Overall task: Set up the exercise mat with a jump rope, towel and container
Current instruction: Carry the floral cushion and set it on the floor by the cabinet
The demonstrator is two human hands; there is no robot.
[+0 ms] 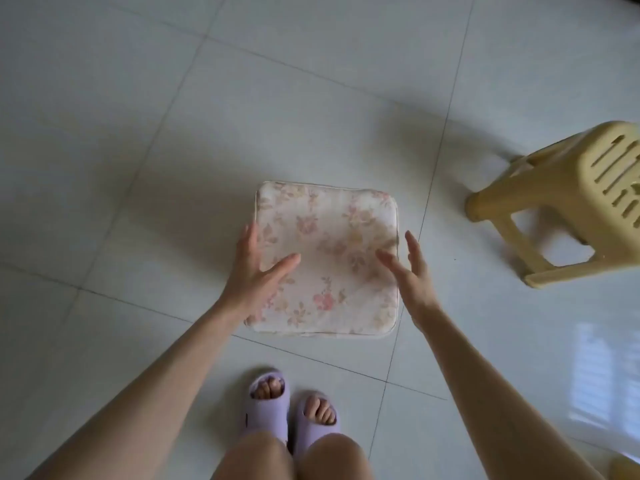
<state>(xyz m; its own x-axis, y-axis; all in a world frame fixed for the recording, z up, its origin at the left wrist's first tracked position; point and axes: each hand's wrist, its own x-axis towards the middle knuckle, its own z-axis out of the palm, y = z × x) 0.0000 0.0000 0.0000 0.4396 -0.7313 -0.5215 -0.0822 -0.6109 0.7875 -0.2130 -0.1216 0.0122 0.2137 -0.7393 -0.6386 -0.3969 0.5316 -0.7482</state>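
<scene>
A square cream mat (329, 244) with a pink and tan flower print lies flat on the pale tiled floor, straight ahead of my feet. My left hand (254, 271) hovers over its left edge, fingers spread, thumb reaching across the fabric. My right hand (410, 268) hangs open above the mat's right edge, fingers apart, holding nothing. I cannot tell whether either hand touches the mat. No jump rope, towel or container is in view.
A yellow plastic stool (568, 206) stands on the floor to the right of the mat. My feet in lilac slippers (291, 410) are just behind the mat's near edge. Pale floor tiles (138, 133) stretch to the left and beyond.
</scene>
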